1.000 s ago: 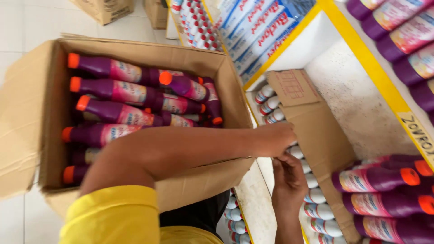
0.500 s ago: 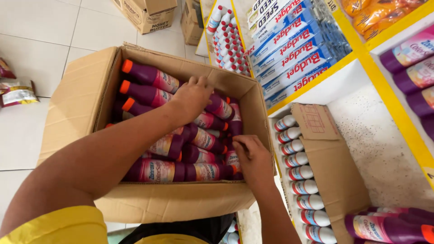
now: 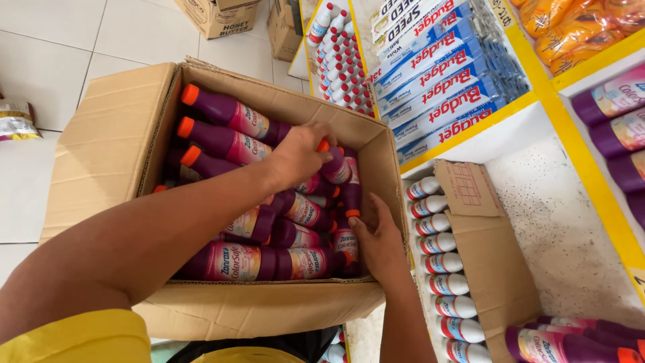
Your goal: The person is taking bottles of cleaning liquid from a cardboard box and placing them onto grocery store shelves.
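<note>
While both hands work inside the cardboard box (image 3: 101, 154), step looks like pick-out of purple bottles. Left hand (image 3: 299, 154) fingers curled over an orange-capped bottle (image 3: 336, 165), grip closed on it. Right hand (image 3: 379, 242) fingers bent around the bottle (image 3: 346, 235) just under them, cap near fingertips. Next move likely needs a straight lift clear of neighbours.

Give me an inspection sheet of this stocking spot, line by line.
Surface: white tiled floor; speckled shelf board.
Job's things: open cardboard box of purple bottles with orange caps.
Clutter: snack packet on the floor.
Grippers: left hand grips a bottle in the box; right hand at the box's edge, touching bottles.
Cables: nothing seen.
Surroundings: white bottles in a carton, blue packs, more cartons.
</note>
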